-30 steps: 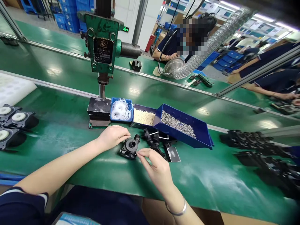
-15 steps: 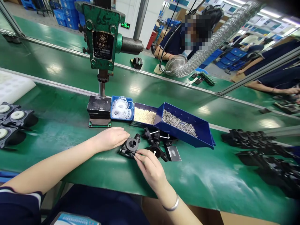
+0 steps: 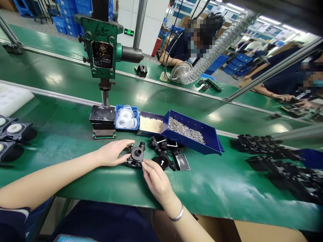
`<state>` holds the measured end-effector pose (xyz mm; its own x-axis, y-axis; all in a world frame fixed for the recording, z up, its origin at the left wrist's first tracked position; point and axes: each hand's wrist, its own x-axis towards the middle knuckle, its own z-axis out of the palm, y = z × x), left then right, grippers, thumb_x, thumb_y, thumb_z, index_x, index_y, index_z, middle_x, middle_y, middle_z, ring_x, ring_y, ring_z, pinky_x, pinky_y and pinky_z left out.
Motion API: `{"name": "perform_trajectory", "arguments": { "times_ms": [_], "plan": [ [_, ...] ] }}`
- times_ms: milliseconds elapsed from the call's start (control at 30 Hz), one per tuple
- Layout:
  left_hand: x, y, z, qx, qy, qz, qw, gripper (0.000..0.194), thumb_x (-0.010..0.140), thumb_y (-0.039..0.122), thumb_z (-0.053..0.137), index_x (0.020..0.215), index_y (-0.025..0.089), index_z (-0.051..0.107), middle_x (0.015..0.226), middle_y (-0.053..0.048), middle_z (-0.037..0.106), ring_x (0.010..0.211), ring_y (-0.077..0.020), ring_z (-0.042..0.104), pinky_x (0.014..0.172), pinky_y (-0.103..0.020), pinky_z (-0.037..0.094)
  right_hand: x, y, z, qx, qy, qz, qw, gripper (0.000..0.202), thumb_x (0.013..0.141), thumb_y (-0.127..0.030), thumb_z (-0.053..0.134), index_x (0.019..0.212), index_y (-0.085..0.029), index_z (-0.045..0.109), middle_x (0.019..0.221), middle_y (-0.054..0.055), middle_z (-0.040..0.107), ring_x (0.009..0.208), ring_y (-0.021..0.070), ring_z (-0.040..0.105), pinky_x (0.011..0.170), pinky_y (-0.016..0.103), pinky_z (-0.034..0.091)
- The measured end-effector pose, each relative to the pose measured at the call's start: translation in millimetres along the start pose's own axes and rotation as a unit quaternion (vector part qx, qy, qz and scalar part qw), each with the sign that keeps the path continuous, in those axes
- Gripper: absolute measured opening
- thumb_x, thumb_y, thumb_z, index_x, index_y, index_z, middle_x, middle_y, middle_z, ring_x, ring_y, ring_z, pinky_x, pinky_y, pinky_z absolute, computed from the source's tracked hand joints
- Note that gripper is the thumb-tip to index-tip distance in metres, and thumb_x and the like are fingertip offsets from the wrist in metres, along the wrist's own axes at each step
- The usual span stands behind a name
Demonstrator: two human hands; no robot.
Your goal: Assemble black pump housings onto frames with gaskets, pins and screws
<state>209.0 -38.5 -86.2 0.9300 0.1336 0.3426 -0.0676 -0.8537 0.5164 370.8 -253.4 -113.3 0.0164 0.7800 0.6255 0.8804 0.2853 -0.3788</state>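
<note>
A round black housing [image 3: 137, 153] with a raised centre tube lies on the green bench. My left hand [image 3: 114, 153] grips its left side between thumb and fingers. At the lower right edge of the housing, the fingertips of my right hand [image 3: 155, 176] are pinched together; whatever they hold is too small to make out. Just to the right sit more black parts [image 3: 163, 161], one with a small white piece in its middle, beside a grey metal plate [image 3: 182, 162].
A green press [image 3: 103, 50] stands behind, over a black block [image 3: 102, 116]. Bins hold white rings [image 3: 127, 117], cream pieces [image 3: 151, 124] and metal pins [image 3: 186, 130]. Black assemblies [image 3: 282, 168] line the right; others [image 3: 16, 129] are far left. A person [image 3: 181, 47] works across the bench.
My left hand has opened its thumb away from the fingers and now spans the housing's left side. My right hand stays at the lower right edge. The whole view has shifted slightly.
</note>
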Motion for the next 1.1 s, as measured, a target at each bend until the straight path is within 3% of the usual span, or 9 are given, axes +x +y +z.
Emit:
{"name": "perform_trajectory", "arguments": {
  "times_ms": [133, 433, 533, 633, 700, 833, 867, 967, 1100],
  "plan": [
    [-4, 1, -1.5, -0.065, -0.055, -0.020, 0.996, 0.093, 0.085, 0.045, 0.074, 0.157, 0.022, 0.019, 0.151, -0.021, 0.046, 0.124, -0.0309, 0.063, 0.104, -0.047, 0.055, 3, 1, -2, 0.008, -0.001, -0.002, 1.000, 0.054, 0.091, 0.002, 0.058, 0.142, -0.014, 0.050, 0.123, 0.018, 0.065, 0.118, 0.0251, 0.062, 0.097, 0.044, 0.060],
    [-1, -1, 6.1, -0.120, -0.029, -0.048, 0.991, 0.082, 0.080, 0.041, 0.080, 0.148, 0.024, 0.037, 0.139, -0.016, 0.053, 0.120, -0.0275, 0.065, 0.102, -0.044, 0.058, 13, -4, -9, 0.004, -0.024, -0.013, 1.000, 0.045, 0.093, 0.000, 0.054, 0.136, -0.011, 0.053, 0.116, 0.018, 0.067, 0.113, 0.0255, 0.065, 0.095, 0.042, 0.061],
    [1, 3, -5.9, -0.051, -0.055, -0.038, 0.996, 0.095, 0.076, 0.049, 0.082, 0.151, 0.022, 0.032, 0.143, -0.020, 0.052, 0.126, -0.0316, 0.062, 0.103, -0.047, 0.056, 34, 5, -39, 0.009, -0.031, -0.007, 0.999, 0.038, 0.094, -0.004, 0.054, 0.131, -0.014, 0.056, 0.117, 0.016, 0.068, 0.113, 0.0246, 0.065, 0.095, 0.041, 0.060],
    [18, 13, -28.3, 0.026, -0.046, -0.014, 0.999, 0.111, 0.074, 0.059, 0.080, 0.158, 0.019, 0.019, 0.152, -0.023, 0.044, 0.131, -0.0367, 0.057, 0.106, -0.051, 0.052, 66, 45, -89, -0.059, 0.059, 0.056, 0.995, 0.032, 0.096, -0.012, 0.056, 0.127, -0.019, 0.059, 0.118, 0.014, 0.067, 0.115, 0.0257, 0.064, 0.101, 0.047, 0.054],
    [47, 21, -42.2, 0.055, 0.005, 0.019, 0.998, 0.099, 0.084, 0.053, 0.073, 0.158, 0.017, 0.018, 0.153, -0.023, 0.043, 0.133, -0.0350, 0.055, 0.111, -0.050, 0.048, 86, 88, -123, -0.138, 0.081, 0.136, 0.978, 0.024, 0.096, -0.021, 0.058, 0.118, -0.017, 0.064, 0.116, 0.015, 0.067, 0.114, 0.0277, 0.063, 0.102, 0.047, 0.051],
    [143, 40, -42.8, 0.094, 0.078, 0.093, 0.988, 0.044, 0.098, 0.031, 0.056, 0.137, 0.011, 0.053, 0.135, -0.017, 0.062, 0.129, -0.0284, 0.058, 0.111, -0.043, 0.046, 113, 166, -156, -0.203, -0.146, 0.330, 0.910, 0.016, 0.087, -0.024, 0.069, 0.097, -0.012, 0.074, 0.103, 0.016, 0.073, 0.098, 0.0258, 0.069, 0.090, 0.034, 0.053],
    [171, 44, -36.0, 0.113, 0.054, 0.095, 0.988, 0.034, 0.099, 0.027, 0.053, 0.127, 0.010, 0.061, 0.127, -0.016, 0.068, 0.122, -0.0275, 0.063, 0.106, -0.042, 0.049, 116, 179, -155, -0.203, -0.177, 0.345, 0.899, 0.013, 0.085, -0.023, 0.071, 0.091, -0.013, 0.075, 0.097, 0.014, 0.074, 0.093, 0.0250, 0.069, 0.087, 0.032, 0.052],
    [243, 53, -6.2, 0.179, -0.114, 0.051, 0.976, 0.019, 0.093, 0.014, 0.057, 0.094, 0.012, 0.075, 0.101, -0.014, 0.076, 0.102, -0.0290, 0.071, 0.094, -0.043, 0.052, 117, 195, -144, -0.191, -0.194, 0.347, 0.897, 0.011, 0.086, -0.020, 0.066, 0.081, -0.015, 0.075, 0.087, 0.009, 0.076, 0.083, 0.0216, 0.069, 0.078, 0.028, 0.050],
    [291, 44, 27.5, 0.173, -0.182, -0.002, 0.968, 0.009, 0.067, 0.001, 0.076, 0.068, 0.009, 0.074, 0.076, -0.015, 0.075, 0.080, -0.0303, 0.073, 0.072, -0.036, 0.053, 108, 196, -135, -0.166, -0.199, 0.348, 0.901, 0.016, 0.087, -0.019, 0.061, 0.077, -0.016, 0.073, 0.084, 0.007, 0.076, 0.077, 0.0204, 0.068, 0.073, 0.027, 0.046]
  ]
}}
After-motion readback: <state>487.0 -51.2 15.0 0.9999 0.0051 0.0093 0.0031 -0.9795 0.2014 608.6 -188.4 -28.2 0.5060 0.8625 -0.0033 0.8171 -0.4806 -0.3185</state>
